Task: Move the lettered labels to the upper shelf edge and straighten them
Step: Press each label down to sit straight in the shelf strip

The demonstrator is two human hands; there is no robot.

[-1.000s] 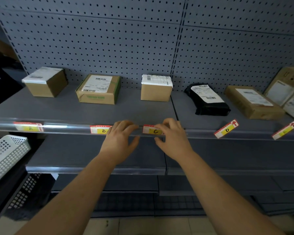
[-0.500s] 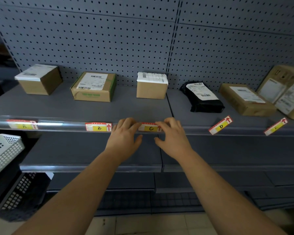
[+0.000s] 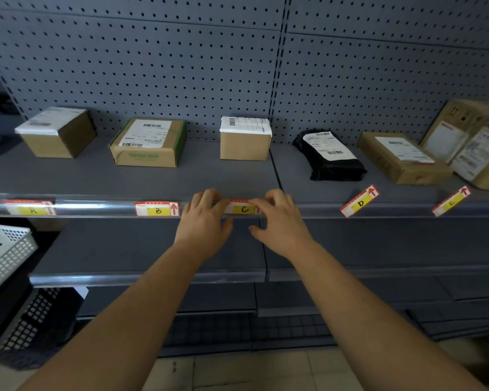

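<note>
We are facing a grey shelf unit with a pegboard back [image 3: 181,66]. Both hands are at the front edge of the upper shelf [image 3: 96,206], on label C [image 3: 243,209], which sits level in the clear rail near the middle of that edge. The left hand [image 3: 203,221] has its fingers curled over the label's left end, and the right hand [image 3: 280,224] has its fingers curled over the right end. Both thumbs hang below the rail. The two hands are close together but not touching, with the letter showing between them.

To the left along the same edge, label B [image 3: 157,209] and label A [image 3: 30,208] lie straight in the rail. To the right, label D [image 3: 359,201] and label E [image 3: 450,201] stand tilted, their right ends higher.

On the upper shelf, towards its back edge, we see from left to right:
- a cardboard box with a white top [image 3: 57,134]
- a green-printed box [image 3: 148,143]
- a small taped box [image 3: 244,139]
- a black mailer bag [image 3: 329,156]
- a flat brown parcel [image 3: 401,156]
- a large carton [image 3: 474,142] leaning at the right end

The lower shelf [image 3: 153,249] runs beneath our hands. A white basket [image 3: 3,255] stands at the far left, with a black basket [image 3: 31,328] beneath it.
</note>
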